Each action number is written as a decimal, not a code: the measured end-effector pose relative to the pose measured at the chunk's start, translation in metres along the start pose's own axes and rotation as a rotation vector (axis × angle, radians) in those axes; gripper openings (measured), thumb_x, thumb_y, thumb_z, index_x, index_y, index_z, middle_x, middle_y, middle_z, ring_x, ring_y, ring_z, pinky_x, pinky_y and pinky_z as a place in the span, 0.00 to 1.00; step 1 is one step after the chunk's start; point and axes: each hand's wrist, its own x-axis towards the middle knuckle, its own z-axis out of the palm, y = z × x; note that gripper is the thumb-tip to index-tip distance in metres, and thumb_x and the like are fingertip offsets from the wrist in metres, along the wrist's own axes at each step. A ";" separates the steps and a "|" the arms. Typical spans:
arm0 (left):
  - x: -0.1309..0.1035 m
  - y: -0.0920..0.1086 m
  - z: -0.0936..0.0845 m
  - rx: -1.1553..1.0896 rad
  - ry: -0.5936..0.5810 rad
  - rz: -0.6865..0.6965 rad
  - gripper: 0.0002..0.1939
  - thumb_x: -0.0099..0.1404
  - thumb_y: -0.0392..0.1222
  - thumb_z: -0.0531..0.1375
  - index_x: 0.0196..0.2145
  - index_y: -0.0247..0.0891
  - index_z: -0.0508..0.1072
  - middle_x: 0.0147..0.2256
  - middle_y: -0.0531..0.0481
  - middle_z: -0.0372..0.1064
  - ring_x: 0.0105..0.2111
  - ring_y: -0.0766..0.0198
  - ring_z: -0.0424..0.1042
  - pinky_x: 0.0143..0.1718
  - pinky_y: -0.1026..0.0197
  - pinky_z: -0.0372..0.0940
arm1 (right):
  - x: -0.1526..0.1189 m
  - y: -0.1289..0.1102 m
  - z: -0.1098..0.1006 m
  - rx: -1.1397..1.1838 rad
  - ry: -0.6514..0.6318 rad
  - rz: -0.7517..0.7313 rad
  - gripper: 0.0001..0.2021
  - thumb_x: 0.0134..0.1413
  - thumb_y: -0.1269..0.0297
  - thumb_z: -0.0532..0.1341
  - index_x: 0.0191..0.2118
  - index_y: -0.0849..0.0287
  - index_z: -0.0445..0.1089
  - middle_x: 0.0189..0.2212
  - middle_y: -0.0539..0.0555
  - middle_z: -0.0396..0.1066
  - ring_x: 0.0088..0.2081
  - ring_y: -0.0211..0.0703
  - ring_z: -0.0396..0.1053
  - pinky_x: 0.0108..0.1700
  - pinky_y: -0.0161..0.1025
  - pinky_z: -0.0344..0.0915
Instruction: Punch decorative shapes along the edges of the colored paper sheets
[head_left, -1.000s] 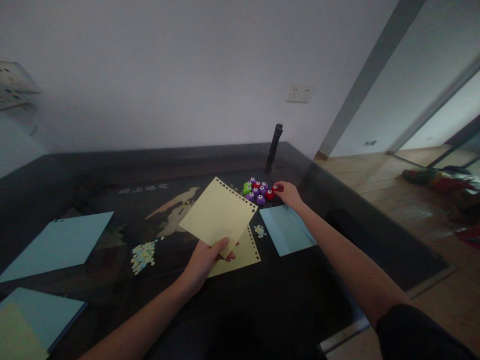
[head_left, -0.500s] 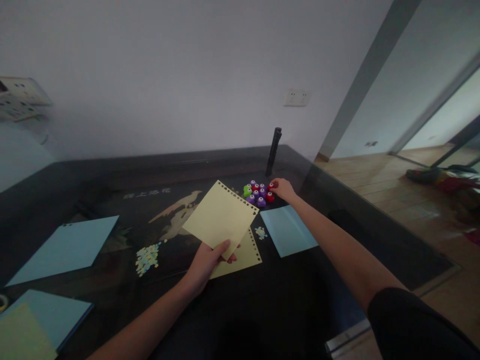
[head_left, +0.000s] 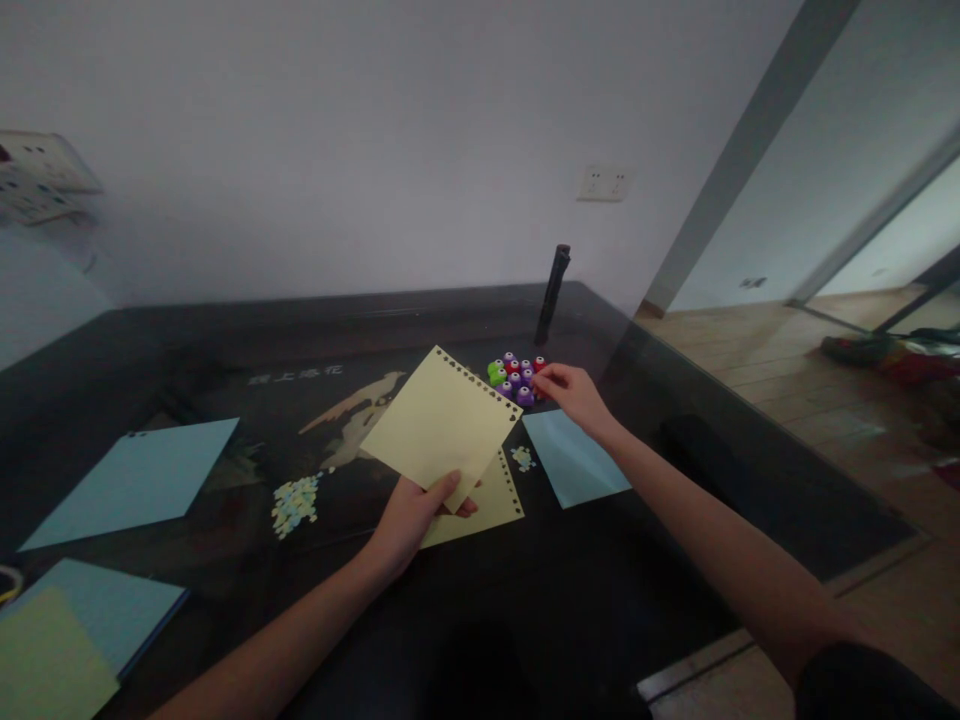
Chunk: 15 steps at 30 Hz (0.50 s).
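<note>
My left hand is closed on the near corner of a yellow paper sheet, thumb on top. Small dark holes run along the sheet's far right edge. Beneath it, a second yellow sheet, also holed along one side, lies on the table. My right hand pinches a red craft punch at the right side of a cluster of small craft punches in purple, red and green; the fingers mostly cover that punch. A blue sheet lies just below the right hand.
Punched paper bits form a large pile on the left and a small pile near the middle. More blue paper and a blue stack with yellow paper on top lie left. A black upright object stands behind the punches.
My right hand has moved from the rear red punch to the nearer red one. The left hand still holds the yellow sheet. The whole view has shifted slightly.
</note>
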 end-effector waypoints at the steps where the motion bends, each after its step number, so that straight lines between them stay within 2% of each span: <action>1: -0.002 0.003 0.001 0.043 0.003 0.001 0.15 0.57 0.48 0.61 0.31 0.30 0.73 0.22 0.45 0.74 0.22 0.61 0.71 0.29 0.60 0.65 | -0.015 -0.007 0.000 0.060 -0.060 -0.019 0.12 0.55 0.57 0.57 0.29 0.59 0.70 0.25 0.51 0.72 0.27 0.38 0.69 0.33 0.38 0.65; 3: -0.007 0.008 0.003 0.119 0.006 0.004 0.15 0.57 0.49 0.60 0.29 0.30 0.73 0.20 0.46 0.73 0.22 0.60 0.72 0.29 0.61 0.65 | -0.042 -0.017 -0.001 0.335 -0.162 0.006 0.12 0.54 0.56 0.59 0.28 0.59 0.69 0.23 0.50 0.71 0.23 0.36 0.67 0.28 0.36 0.63; 6: -0.013 0.016 0.007 0.194 -0.017 -0.003 0.14 0.57 0.49 0.59 0.28 0.33 0.73 0.19 0.47 0.73 0.22 0.59 0.72 0.30 0.60 0.65 | -0.068 -0.025 0.000 0.569 -0.180 0.124 0.12 0.50 0.55 0.62 0.27 0.59 0.67 0.22 0.49 0.71 0.23 0.34 0.67 0.23 0.33 0.60; 15: -0.018 0.028 0.013 0.350 -0.090 -0.061 0.16 0.55 0.49 0.57 0.18 0.36 0.73 0.19 0.46 0.74 0.23 0.57 0.73 0.32 0.58 0.68 | -0.083 -0.028 0.001 0.731 -0.259 0.230 0.10 0.46 0.59 0.66 0.26 0.58 0.66 0.19 0.46 0.68 0.22 0.33 0.64 0.23 0.32 0.58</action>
